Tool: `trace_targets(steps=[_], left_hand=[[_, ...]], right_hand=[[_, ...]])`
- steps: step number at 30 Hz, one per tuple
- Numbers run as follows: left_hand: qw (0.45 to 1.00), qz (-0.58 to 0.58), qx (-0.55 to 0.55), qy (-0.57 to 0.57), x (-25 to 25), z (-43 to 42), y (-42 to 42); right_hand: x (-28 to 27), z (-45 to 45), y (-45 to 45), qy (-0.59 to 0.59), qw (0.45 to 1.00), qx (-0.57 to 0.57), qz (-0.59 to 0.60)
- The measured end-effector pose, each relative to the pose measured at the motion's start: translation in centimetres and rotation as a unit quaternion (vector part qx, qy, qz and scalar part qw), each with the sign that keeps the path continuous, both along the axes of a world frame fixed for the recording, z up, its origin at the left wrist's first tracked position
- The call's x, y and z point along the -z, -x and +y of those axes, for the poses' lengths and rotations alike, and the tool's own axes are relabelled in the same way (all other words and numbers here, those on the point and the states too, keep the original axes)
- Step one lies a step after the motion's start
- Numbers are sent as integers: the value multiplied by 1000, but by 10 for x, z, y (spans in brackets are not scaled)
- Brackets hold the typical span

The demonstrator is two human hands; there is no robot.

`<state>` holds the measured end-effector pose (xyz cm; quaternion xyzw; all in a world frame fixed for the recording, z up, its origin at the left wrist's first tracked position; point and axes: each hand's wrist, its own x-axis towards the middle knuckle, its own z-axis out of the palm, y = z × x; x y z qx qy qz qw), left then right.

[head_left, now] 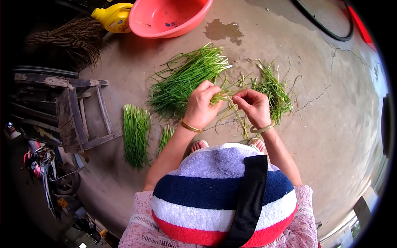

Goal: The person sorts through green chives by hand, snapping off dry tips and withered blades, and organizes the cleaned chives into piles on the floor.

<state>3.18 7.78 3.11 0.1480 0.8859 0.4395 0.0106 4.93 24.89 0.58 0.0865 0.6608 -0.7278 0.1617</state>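
My left hand [201,105] is closed round a small bunch of green stalks [218,98], their pale ends pointing right. Close beside it, my right hand [253,106] has thumb and forefinger pinched at the stalks' ends; what it pinches is too small to make out. A large heap of long green stalks [186,76] lies on the floor beyond my left hand. A looser, tangled pile [275,93] lies behind and right of my right hand. Two neater bundles, one larger [136,136] and one smaller [166,137], rest to the left of my left forearm.
A pink basin [169,18] and a yellow jug [113,17] stand at the top. At the left are a twig broom [70,37], a worn wooden stool [72,118] and a motorcycle [51,177]. A dark hose [326,31] curves at upper right, near a wet patch [224,30].
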Motion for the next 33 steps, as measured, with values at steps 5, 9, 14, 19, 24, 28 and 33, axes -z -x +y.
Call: trace_targets(steps=[5,9,14,19,24,28,33], left_hand=[[999,20,-22,17,2,-7,1],[999,12,-16,25,2,-8,2],[999,-17,7,30,-1,-4,2],[999,-20,7,42,-5,-13,5],[997,-36,-71,-14,-3,-38,13],[970,-63,-161,-171,-12,-65,20],[945,-31,-192,-262,-35,-112,24]], right_hand=[[0,19,6,151,977,149,-7],[0,20,10,143,977,160,-24],[-3,-5,13,27,999,8,45],[-14,1,26,51,996,60,-32],[-7,41,37,106,975,191,-44],[3,51,29,58,984,157,-54],[15,41,19,10,994,81,-66]])
